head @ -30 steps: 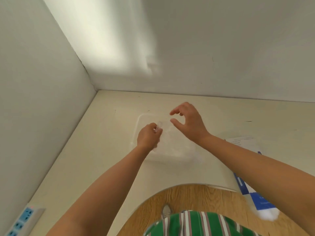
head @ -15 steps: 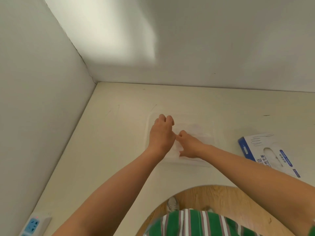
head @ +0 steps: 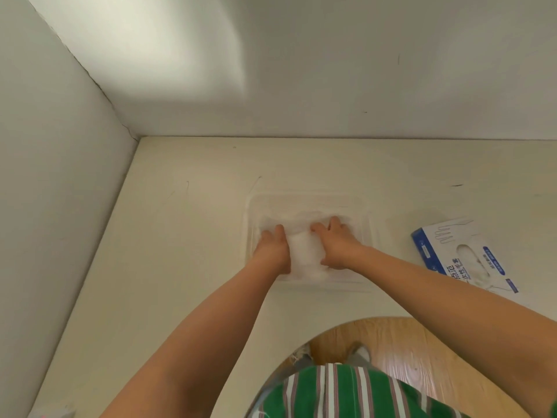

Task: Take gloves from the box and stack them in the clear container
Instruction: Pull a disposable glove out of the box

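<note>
A clear plastic container (head: 307,200) sits on the cream table, in the middle of the head view. Thin translucent gloves (head: 304,251) lie flat inside it. My left hand (head: 271,247) presses down on their left side with its fingers straight. My right hand (head: 339,244) rests flat on their right side, fingers spread toward the far wall of the container. The blue-and-white glove box (head: 464,257) lies flat to the right of the container, its oval opening facing up with white glove material showing in it.
The cream table (head: 180,236) fits into a corner, with a wall (head: 54,191) close on the left and another behind. Its front edge curves round me, with wooden floor (head: 422,351) below.
Both hands went down into the container and moved apart, flattening the gloves. The left hand was a fist pinching a glove a second ago. The view shifted left, bringing the glove box further in.
</note>
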Demonstrator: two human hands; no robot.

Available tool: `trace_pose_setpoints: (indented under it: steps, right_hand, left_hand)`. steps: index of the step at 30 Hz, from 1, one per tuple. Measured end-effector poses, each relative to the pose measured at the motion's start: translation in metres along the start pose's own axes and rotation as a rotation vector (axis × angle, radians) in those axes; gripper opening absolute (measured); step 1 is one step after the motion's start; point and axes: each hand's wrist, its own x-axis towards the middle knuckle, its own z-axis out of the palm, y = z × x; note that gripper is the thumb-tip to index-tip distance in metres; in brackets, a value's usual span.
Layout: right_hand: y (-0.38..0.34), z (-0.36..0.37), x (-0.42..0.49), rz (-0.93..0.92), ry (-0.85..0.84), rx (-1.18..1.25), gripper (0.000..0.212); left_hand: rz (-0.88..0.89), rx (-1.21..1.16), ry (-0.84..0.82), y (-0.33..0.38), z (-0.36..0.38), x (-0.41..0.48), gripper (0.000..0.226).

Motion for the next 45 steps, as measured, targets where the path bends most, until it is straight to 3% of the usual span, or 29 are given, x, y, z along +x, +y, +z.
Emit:
trace_pose_setpoints:
  steps: [4,8,10,12,16,19,22,26,31,36,42,45]
  right_hand:
    - [-0.001,0.009,0.004,-0.001,-0.046,-0.107,0.110]
    - [0.000,0.009,0.005,-0.009,-0.057,-0.127,0.114]
    - [0.000,0.001,0.003,-0.022,-0.089,-0.110,0.107]
    - [-0.001,-0.013,-0.005,-0.061,-0.076,-0.064,0.086]
    - [0.005,-0.049,-0.029,-0.256,0.297,0.186,0.029]
    - [0.025,-0.072,-0.049,-0.319,0.549,0.433,0.015]
    - [0.068,-0.078,-0.064,-0.254,0.668,0.555,0.015]
    - [0.149,-0.064,-0.092,-0.079,0.645,0.522,0.016]
    - [0.229,-0.032,-0.123,0.134,0.456,0.402,0.013]
    - [0.259,-0.002,-0.132,0.144,0.274,0.283,0.033]
    - [0.255,0.010,-0.124,0.133,0.366,0.168,0.026]
    - [0.259,0.012,-0.121,0.116,0.440,0.258,0.016]
  left_hand:
    - [-0.008,0.080,-0.043,0.003,0.001,0.002,0.106]
    - [-0.039,0.117,-0.076,0.005,-0.001,0.004,0.107]
    - [-0.061,0.086,-0.097,0.005,-0.004,0.002,0.104]
    - [-0.035,0.153,-0.032,0.010,-0.010,-0.005,0.093]
    - [0.067,0.237,0.395,0.033,-0.034,-0.023,0.028]
    - [0.142,0.059,0.610,0.066,-0.046,-0.035,0.016]
    - [0.277,-0.132,0.689,0.110,-0.042,-0.046,0.016]
    - [0.417,-0.274,0.576,0.182,-0.011,-0.056,0.013]
    - [0.467,-0.250,0.299,0.244,0.043,-0.050,0.018]
    - [0.448,-0.152,0.071,0.269,0.091,-0.037,0.031]
    - [0.362,-0.108,0.075,0.278,0.107,-0.034,0.053]
    - [0.326,-0.062,0.091,0.283,0.108,-0.035,0.053]
